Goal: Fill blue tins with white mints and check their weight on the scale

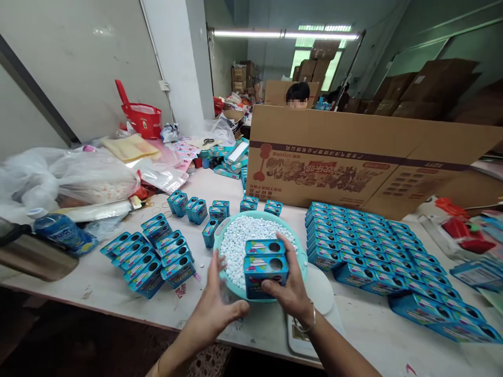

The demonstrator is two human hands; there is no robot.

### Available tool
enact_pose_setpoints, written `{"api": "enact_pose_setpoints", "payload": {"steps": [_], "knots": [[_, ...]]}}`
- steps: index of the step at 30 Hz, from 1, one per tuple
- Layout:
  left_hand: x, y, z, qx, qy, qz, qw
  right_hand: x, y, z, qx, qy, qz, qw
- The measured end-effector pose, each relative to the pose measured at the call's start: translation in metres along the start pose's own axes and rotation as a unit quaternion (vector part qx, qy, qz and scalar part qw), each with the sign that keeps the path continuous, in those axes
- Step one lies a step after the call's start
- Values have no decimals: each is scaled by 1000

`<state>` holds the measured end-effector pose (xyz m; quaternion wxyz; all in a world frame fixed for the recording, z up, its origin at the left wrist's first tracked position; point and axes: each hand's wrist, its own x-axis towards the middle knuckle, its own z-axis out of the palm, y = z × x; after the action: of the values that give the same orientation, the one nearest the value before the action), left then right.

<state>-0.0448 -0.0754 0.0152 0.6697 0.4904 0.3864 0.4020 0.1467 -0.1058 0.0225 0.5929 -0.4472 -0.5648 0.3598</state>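
My right hand grips two small blue boxes side by side, each with a round dark hole in its top. They hang over the front right part of a turquoise basin full of small white pellets. At the basin's left rim, my left hand is open with its fingers apart, holding nothing. A white scale stands partly beneath my right wrist. Several loose blue boxes stand in groups to the left of the basin, and more sit behind it.
Tight rows of blue boxes fill the table's right side. A big cardboard sheet stands upright behind, with a person beyond it. At left are a steel flask, a blue bottle, plastic bags and a red basket.
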Motion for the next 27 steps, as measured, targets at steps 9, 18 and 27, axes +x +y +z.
{"api": "enact_pose_setpoints", "payload": {"steps": [9, 18, 27], "knots": [[34, 45, -28, 67, 156, 91, 981, 143, 41, 8, -212, -204, -141, 945], [110, 82, -32, 618, 0, 170, 767, 165, 111, 2, -348, -295, -64, 887], [155, 61, 15, 800, -233, 128, 538, 109, 105, -51, -210, -92, 89, 969]]}}
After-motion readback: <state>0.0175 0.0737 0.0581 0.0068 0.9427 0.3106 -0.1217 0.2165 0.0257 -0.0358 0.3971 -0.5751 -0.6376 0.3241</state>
